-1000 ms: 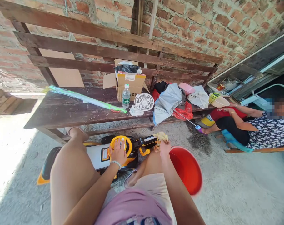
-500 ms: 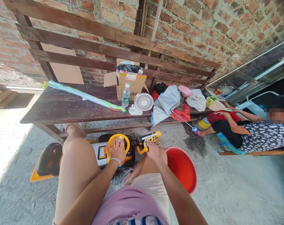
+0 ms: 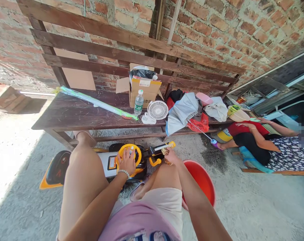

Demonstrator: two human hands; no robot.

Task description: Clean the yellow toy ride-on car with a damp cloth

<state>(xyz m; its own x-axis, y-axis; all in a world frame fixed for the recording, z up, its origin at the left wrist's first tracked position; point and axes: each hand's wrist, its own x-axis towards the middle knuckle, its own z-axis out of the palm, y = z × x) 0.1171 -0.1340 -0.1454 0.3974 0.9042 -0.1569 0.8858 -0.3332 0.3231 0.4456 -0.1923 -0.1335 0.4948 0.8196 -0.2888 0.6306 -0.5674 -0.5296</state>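
A yellow, black and white toy ride-on car lies on the concrete floor in front of my knees. My left hand rests on its yellow steering wheel, fingers curled over the rim. My right hand is closed on a small brownish cloth, pressed against the front end of the toy near its yellow bumper. A red plastic bucket stands on the floor just right of my right knee.
A dark wooden bench against the brick wall carries a cardboard box, a water bottle, a small white fan, a folded umbrella and bags. Another person lies on the floor at the right.
My right hand dropped from a raised spot with the cloth to the toy's front, then shifted a little right along it. My left hand stayed on the steering wheel.
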